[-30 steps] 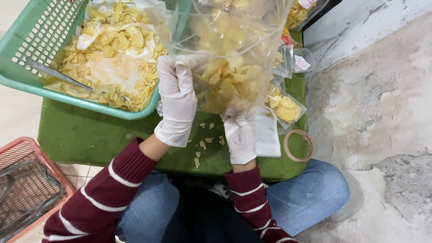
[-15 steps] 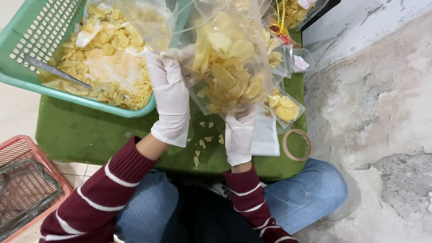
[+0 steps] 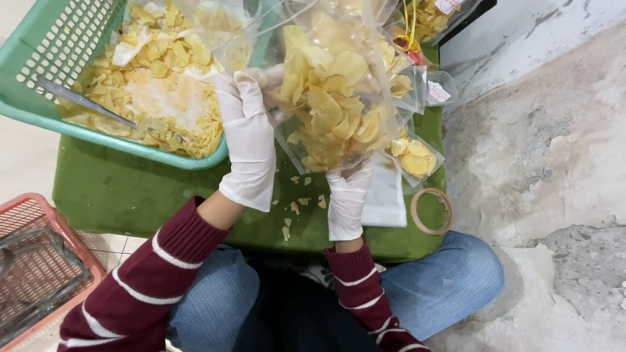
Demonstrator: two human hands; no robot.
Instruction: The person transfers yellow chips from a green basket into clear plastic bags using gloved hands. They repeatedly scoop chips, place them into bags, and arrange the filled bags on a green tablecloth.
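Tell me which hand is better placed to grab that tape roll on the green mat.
Probably the right hand: it sits under the clear bag of chips, nearer the tape roll on its side. The left hand grips the bag's far side, by the green basket. Both are occupied.

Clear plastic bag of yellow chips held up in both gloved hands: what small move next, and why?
Probably lower the clear plastic bag of yellow chips onto the green table and settle it. It looks full; the left hand grips its side, the right hand props its bottom, and crumbs lie beneath.
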